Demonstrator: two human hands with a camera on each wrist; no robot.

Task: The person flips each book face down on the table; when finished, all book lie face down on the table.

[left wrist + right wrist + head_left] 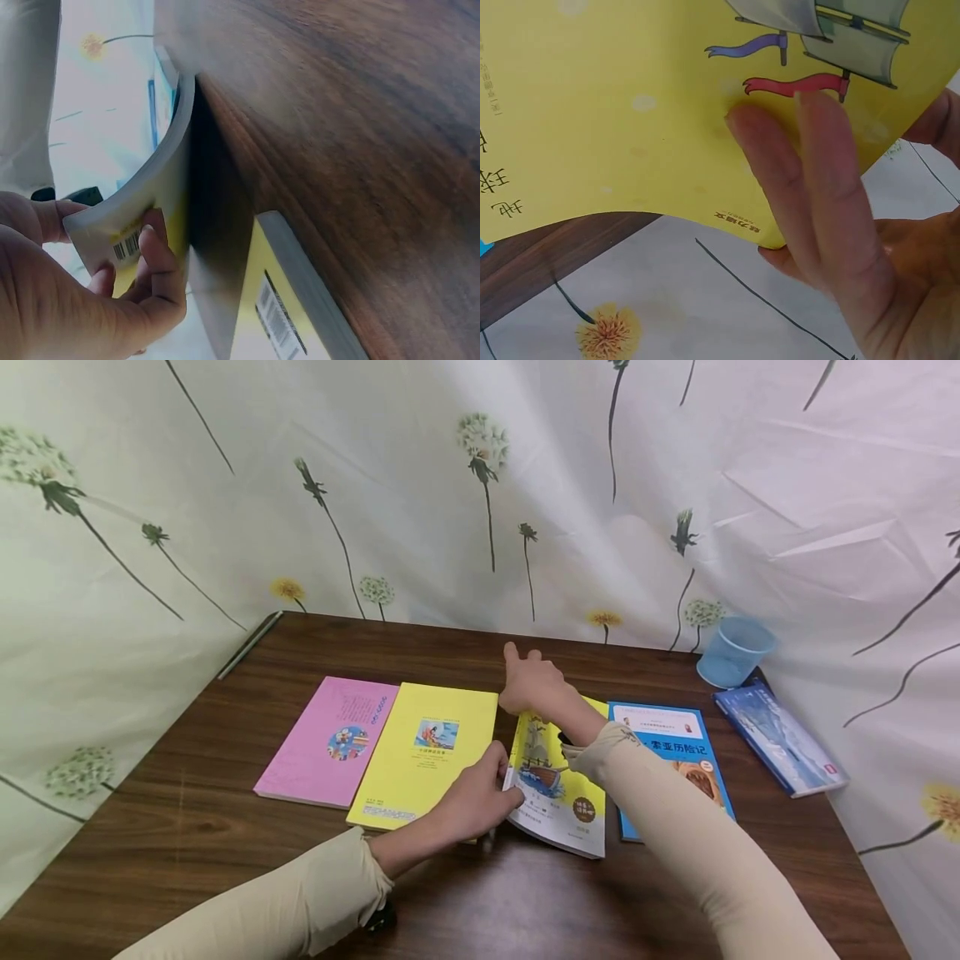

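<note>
A yellow book (540, 777) with a sailing ship on its cover is raised and bent along its left side, between my two hands. My left hand (476, 793) pinches its near left corner; in the left wrist view, fingers (161, 262) press on the back cover beside a barcode. At the far left corner, my right hand (536, 683) grips the book, two fingers (832, 165) lying on the front cover in the right wrist view. Left of it lies another yellow book (450, 768), face down and flat. A blue book (637, 727) lies close on the right, partly behind my right forearm.
A pink book (322, 743) lies at the left of the wooden table (202, 843). At the right edge are a dark blue book (780, 735) and a light blue cup (735, 652). A thin rod (251, 643) lies at the back left. A dandelion-print curtain (405, 468) hangs behind.
</note>
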